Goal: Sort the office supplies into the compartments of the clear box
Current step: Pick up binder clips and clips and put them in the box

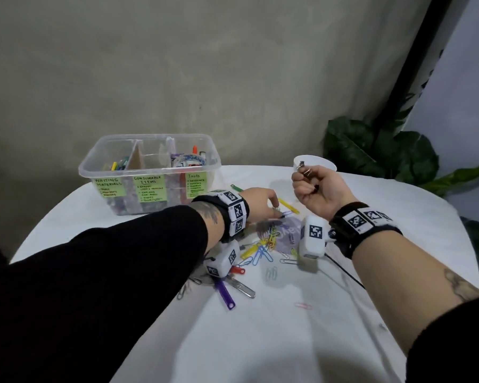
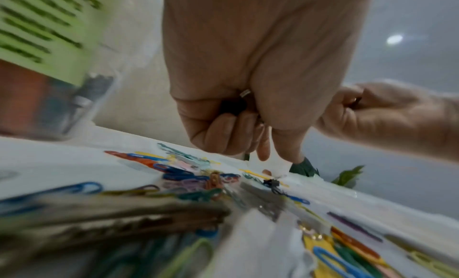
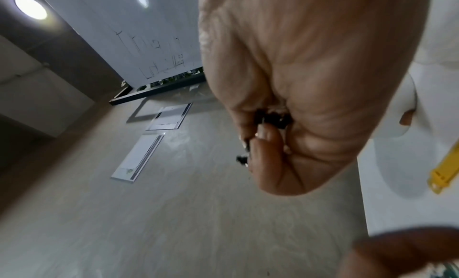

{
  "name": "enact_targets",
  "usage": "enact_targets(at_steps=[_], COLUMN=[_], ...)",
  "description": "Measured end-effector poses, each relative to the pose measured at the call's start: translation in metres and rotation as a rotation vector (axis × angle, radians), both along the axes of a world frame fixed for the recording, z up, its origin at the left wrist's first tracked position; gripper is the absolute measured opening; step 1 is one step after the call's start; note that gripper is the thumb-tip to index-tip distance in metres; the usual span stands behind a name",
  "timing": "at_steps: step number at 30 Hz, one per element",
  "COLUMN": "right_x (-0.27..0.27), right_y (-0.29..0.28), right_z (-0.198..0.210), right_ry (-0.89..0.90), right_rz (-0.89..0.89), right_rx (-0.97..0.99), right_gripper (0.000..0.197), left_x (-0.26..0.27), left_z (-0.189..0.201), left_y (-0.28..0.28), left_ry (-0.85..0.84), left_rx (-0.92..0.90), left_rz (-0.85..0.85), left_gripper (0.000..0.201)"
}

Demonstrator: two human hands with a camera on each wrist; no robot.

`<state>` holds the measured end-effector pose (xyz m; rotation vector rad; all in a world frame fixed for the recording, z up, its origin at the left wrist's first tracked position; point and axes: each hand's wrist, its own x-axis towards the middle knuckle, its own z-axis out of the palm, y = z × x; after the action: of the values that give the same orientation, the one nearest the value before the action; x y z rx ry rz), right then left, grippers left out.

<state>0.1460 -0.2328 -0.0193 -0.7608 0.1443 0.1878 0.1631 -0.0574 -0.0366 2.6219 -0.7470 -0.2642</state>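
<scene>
The clear box [image 1: 150,172] stands at the table's back left, with green labels for writing materials, consumable items and tools; pens lie in its left compartment and tape in its right. My left hand [image 1: 262,201] reaches down over a pile of coloured paper clips [image 1: 263,244]. Its thumb and forefinger point at a small black binder clip [image 2: 271,183] on the cloth. Its curled fingers [image 2: 223,137] hold a dark clip in the palm. My right hand [image 1: 311,186] is raised to the right, curled round several small binder clips [image 1: 304,169] that also show against the palm [image 3: 273,118].
A white cup [image 1: 315,160] stands just behind my right hand. Plastic key tags lie about the pile: yellow [image 1: 288,205], red [image 1: 237,270], purple [image 1: 224,293], green [image 1: 235,187]. A black cable [image 1: 343,269] trails from the right wrist. Leafy plants [image 1: 379,150] stand past the table's right edge.
</scene>
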Motion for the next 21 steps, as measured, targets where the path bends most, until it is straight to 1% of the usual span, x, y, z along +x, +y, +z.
enact_targets(at_steps=[1, 2, 5, 9, 11, 12, 14, 16, 17, 18, 19, 21], right_x=[-0.003, -0.006, -0.015, -0.017, -0.015, -0.015, -0.013, -0.012, -0.011, -0.011, -0.012, -0.013], right_y=[-0.001, -0.001, 0.0, 0.0, 0.002, 0.002, 0.002, 0.002, 0.002, 0.004, 0.006, 0.013], right_z=[0.001, 0.001, -0.003, -0.007, -0.009, -0.01, -0.013, -0.014, -0.014, -0.012, -0.01, -0.002], right_ry=[0.027, 0.049, 0.086, 0.12, 0.151, 0.165, 0.196, 0.207, 0.206, 0.199, 0.189, 0.152], right_rz=[-0.009, -0.025, -0.069, -0.119, -0.106, -0.098, -0.11, -0.148, -0.169, -0.186, -0.203, -0.24], right_rx=[0.01, 0.025, 0.031, -0.068, -0.129, -0.157, -0.197, -0.202, -0.199, -0.194, -0.186, -0.155], right_gripper=[0.006, 0.002, 0.015, 0.012, 0.006, 0.008, 0.013, 0.013, 0.013, 0.016, 0.02, 0.031], left_x=[0.0, 0.0, 0.003, 0.003, 0.001, -0.001, -0.003, -0.005, -0.005, -0.004, 0.0, 0.0], left_z=[0.002, 0.003, 0.001, -0.003, -0.005, -0.005, -0.002, 0.003, 0.005, 0.009, 0.013, 0.019], left_y=[-0.007, -0.013, -0.029, -0.041, -0.044, -0.044, -0.044, -0.04, -0.037, -0.033, -0.029, -0.018], left_ry=[-0.02, -0.029, -0.037, -0.05, -0.034, -0.025, 0.039, 0.208, 0.286, 0.466, 0.656, 0.895], left_rx=[0.04, 0.071, 0.165, 0.281, 0.284, 0.27, 0.143, -0.046, -0.134, -0.307, -0.522, -0.78], left_rz=[-0.014, -0.019, -0.057, -0.092, -0.075, -0.053, 0.028, 0.13, 0.144, 0.249, 0.353, 0.41], left_gripper=[0.038, 0.039, 0.038, 0.036, 0.035, 0.035, 0.033, 0.034, 0.032, 0.028, 0.025, 0.026])
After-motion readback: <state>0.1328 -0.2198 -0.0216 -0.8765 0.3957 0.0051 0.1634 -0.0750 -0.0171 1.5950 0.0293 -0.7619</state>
